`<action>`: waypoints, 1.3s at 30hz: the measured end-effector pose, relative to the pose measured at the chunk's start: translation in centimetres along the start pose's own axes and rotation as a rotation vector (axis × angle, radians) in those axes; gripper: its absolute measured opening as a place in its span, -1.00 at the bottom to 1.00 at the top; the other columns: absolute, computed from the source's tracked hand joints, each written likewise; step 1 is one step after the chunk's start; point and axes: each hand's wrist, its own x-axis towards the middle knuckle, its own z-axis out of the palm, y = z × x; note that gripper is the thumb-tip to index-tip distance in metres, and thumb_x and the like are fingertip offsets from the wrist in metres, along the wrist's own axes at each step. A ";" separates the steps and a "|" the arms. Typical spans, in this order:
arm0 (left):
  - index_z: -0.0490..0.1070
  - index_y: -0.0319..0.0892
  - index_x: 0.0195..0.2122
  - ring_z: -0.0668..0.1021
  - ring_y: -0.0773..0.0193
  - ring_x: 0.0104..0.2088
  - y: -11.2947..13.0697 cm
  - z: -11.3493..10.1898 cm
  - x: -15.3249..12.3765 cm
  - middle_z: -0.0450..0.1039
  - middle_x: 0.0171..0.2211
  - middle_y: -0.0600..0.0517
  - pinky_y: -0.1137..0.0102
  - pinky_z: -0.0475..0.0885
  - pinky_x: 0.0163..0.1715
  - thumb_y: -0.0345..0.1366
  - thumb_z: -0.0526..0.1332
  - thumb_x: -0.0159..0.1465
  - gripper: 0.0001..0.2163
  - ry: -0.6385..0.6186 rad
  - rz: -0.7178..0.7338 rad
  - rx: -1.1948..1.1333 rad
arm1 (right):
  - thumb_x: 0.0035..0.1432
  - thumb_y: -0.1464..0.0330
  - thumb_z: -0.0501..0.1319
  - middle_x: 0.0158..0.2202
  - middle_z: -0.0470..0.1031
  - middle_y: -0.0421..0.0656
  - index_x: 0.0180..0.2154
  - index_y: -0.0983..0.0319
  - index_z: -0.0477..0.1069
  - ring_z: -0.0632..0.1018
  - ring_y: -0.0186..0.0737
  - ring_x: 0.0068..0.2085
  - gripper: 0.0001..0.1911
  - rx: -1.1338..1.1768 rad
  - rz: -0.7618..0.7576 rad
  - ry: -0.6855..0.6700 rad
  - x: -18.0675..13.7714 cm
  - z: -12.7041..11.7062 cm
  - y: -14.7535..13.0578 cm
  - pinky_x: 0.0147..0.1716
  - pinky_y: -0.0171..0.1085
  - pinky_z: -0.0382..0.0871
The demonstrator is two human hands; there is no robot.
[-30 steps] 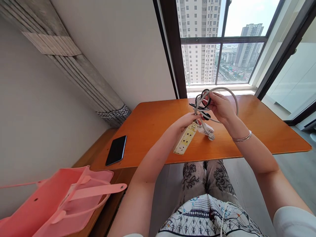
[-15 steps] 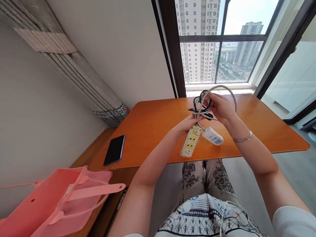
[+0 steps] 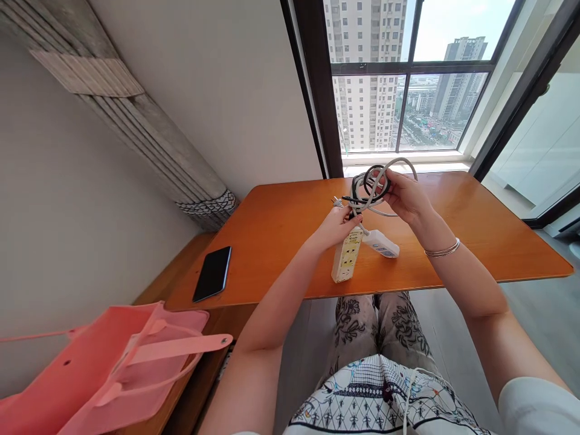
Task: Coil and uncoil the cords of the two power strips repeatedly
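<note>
A tangle of grey and black cables [image 3: 370,185] hangs above the orange table [image 3: 281,241]. My right hand [image 3: 405,196] is closed around the right side of the coil. My left hand [image 3: 334,226] pinches the cables where they run down to a yellowish power strip [image 3: 347,261], whose far end is lifted while its near end rests on the table. A smaller white power strip [image 3: 381,243] with blue sockets lies just right of it. A metal plug [image 3: 336,202] sticks out at the coil's left.
A black phone [image 3: 212,273] lies on the table's left part. A pink bag [image 3: 106,365] sits on a lower wooden surface at the near left. Bundled curtain fabric [image 3: 136,130] runs along the left wall. A window [image 3: 408,78] stands behind the table.
The coil has been drawn tighter and shifted slightly left. The yellowish strip swung more upright, and the white strip turned to show its socket face. A plug now pokes out at the left.
</note>
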 end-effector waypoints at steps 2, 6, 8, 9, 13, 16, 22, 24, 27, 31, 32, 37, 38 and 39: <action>0.56 -0.12 -0.18 0.48 0.13 -0.14 -0.4 -0.3 0.0 0.30 -0.15 -0.07 0.21 0.41 -0.03 -0.02 0.21 0.25 -0.69 0.095 -0.012 0.138 | 0.10 0.29 0.35 -0.48 0.44 -0.23 -0.41 0.22 0.52 0.48 -0.36 -0.40 -0.86 -0.005 0.005 -0.018 0.4 0.1 0.5 -0.22 -0.30 0.49; 0.55 -0.17 -0.36 0.47 0.10 -0.03 -1.7 -0.6 0.6 0.39 -0.17 -0.08 0.25 0.36 0.04 -0.04 0.15 0.29 -0.68 0.086 0.019 0.112 | 0.05 0.28 0.37 -0.48 0.41 -0.25 -0.49 0.22 0.45 0.43 -0.38 -0.41 -0.81 -0.118 0.012 -0.048 1.1 0.0 1.3 -0.29 -0.33 0.44; 0.52 -0.17 -0.39 0.50 0.13 -0.15 -2.5 -0.7 0.7 0.45 -0.30 -0.04 0.30 0.40 -0.09 0.01 0.14 0.28 -0.64 0.042 -0.026 0.018 | 0.01 0.22 0.40 -0.48 0.41 -0.25 -0.51 0.22 0.42 0.41 -0.38 -0.42 -0.75 -0.243 0.019 -0.031 1.6 -0.5 1.7 -0.35 -0.34 0.41; 0.51 -0.17 -0.39 0.50 0.14 -0.21 -2.9 -0.9 0.7 0.46 -0.36 -0.02 0.32 0.41 -0.17 0.05 0.15 0.26 -0.63 0.034 -0.062 -0.016 | 0.00 0.19 0.40 -0.48 0.41 -0.24 -0.51 0.22 0.42 0.40 -0.38 -0.43 -0.72 -0.310 0.026 -0.023 1.9 -0.8 1.9 -0.38 -0.34 0.39; 0.49 -0.16 -0.43 0.47 0.18 -0.34 -3.6 -1.5 0.1 0.47 -0.48 0.04 0.38 0.35 -0.34 0.13 0.24 0.13 -0.60 0.011 -0.146 -0.016 | 0.02 0.15 0.38 -0.56 0.37 -0.25 -0.53 0.24 0.41 0.36 -0.39 -0.48 -0.68 -0.566 0.019 -0.027 3.5 -2.2 2.9 -0.49 -0.36 0.26; 0.49 -0.17 -0.48 0.48 0.19 -0.36 -3.9 -1.8 -0.2 0.50 -0.48 0.03 0.38 0.33 -0.38 0.14 0.24 0.10 -0.59 -0.040 -0.156 0.024 | 0.06 0.16 0.34 -0.62 0.34 -0.25 -0.62 0.23 0.35 0.31 -0.40 -0.52 -0.62 -0.755 -0.061 0.002 5.0 -2.9 4.1 -0.49 -0.33 0.21; 0.48 -0.18 -0.48 0.51 0.20 -0.39 -5.9 -3.2 0.7 0.56 -0.43 -0.01 0.39 0.36 -0.42 0.10 0.23 0.10 -0.61 0.011 -0.275 -0.096 | 0.09 0.20 0.33 -0.49 0.54 -0.17 -0.50 0.25 0.50 0.43 -0.34 -0.43 -0.73 -0.746 -0.034 -0.069 6.4 -3.1 6.6 -0.43 -0.34 0.27; 0.46 -0.18 -0.47 0.51 0.21 -0.44 -6.9 -4.3 1.2 0.54 -0.47 0.00 0.40 0.34 -0.45 0.06 0.24 0.10 -0.64 0.036 -0.347 -0.109 | 0.02 0.29 0.38 -0.42 0.59 -0.15 -0.41 0.27 0.54 0.45 -0.36 -0.40 -0.84 -0.640 0.069 -0.147 6.4 -3.0 7.4 -0.40 -0.36 0.31; 0.47 -0.18 -0.47 0.49 0.24 -0.48 -8.2 -6.0 2.0 0.50 -0.51 0.02 0.40 0.33 -0.47 0.00 0.28 0.10 -0.69 0.062 -0.457 -0.060 | -0.04 0.35 0.40 -0.36 0.61 -0.13 -0.31 0.28 0.54 0.45 -0.40 -0.42 -0.80 -0.495 0.188 -0.178 6.2 -2.8 8.8 -0.37 -0.37 0.36; 0.46 -0.19 -0.49 0.50 0.21 -0.47 -10.0 -8.1 2.7 0.48 -0.55 0.01 0.41 0.32 -0.47 -0.07 0.31 0.11 -0.73 0.139 -0.563 0.095 | -0.02 0.36 0.37 -0.35 0.60 -0.14 -0.27 0.27 0.51 0.44 -0.40 -0.41 -0.79 -0.501 0.169 -0.141 5.6 -2.9 10.9 -0.37 -0.37 0.36; 0.45 -0.20 -0.50 0.51 0.20 -0.46 -10.5 -8.6 2.9 0.48 -0.55 0.00 0.41 0.33 -0.47 -0.09 0.31 0.12 -0.74 0.151 -0.583 0.125 | -0.02 0.36 0.37 -0.33 0.60 -0.14 -0.26 0.26 0.51 0.46 -0.39 -0.38 -0.78 -0.531 0.155 -0.137 5.4 -3.1 11.5 -0.36 -0.36 0.35; 0.44 -0.20 -0.53 0.59 0.04 -0.26 -13.3 -11.9 4.2 0.52 -0.52 -0.09 0.39 0.38 -0.35 -0.15 0.33 0.11 -0.77 0.222 -0.652 0.327 | 0.02 0.37 0.32 -0.28 0.58 -0.14 -0.24 0.26 0.49 0.49 -0.34 -0.31 -0.79 -0.599 0.143 -0.142 4.0 -4.5 14.4 -0.30 -0.33 0.35; 0.45 -0.20 -0.53 0.60 -0.01 -0.20 -13.8 -12.5 4.6 0.54 -0.49 -0.12 0.37 0.40 -0.30 -0.15 0.33 0.10 -0.78 0.237 -0.667 0.370 | 0.02 0.37 0.32 -0.30 0.58 -0.15 -0.24 0.26 0.49 0.49 -0.34 -0.31 -0.79 -0.604 0.150 -0.148 3.7 -4.9 15.0 -0.29 -0.33 0.36; 0.46 -0.20 -0.52 0.60 -0.06 -0.15 -14.3 -13.1 4.9 0.56 -0.45 -0.16 0.35 0.42 -0.26 -0.16 0.33 0.10 -0.79 0.253 -0.684 0.409 | 0.02 0.37 0.31 -0.31 0.57 -0.15 -0.25 0.26 0.49 0.49 -0.33 -0.31 -0.80 -0.610 0.156 -0.153 3.4 -5.2 15.6 -0.28 -0.32 0.36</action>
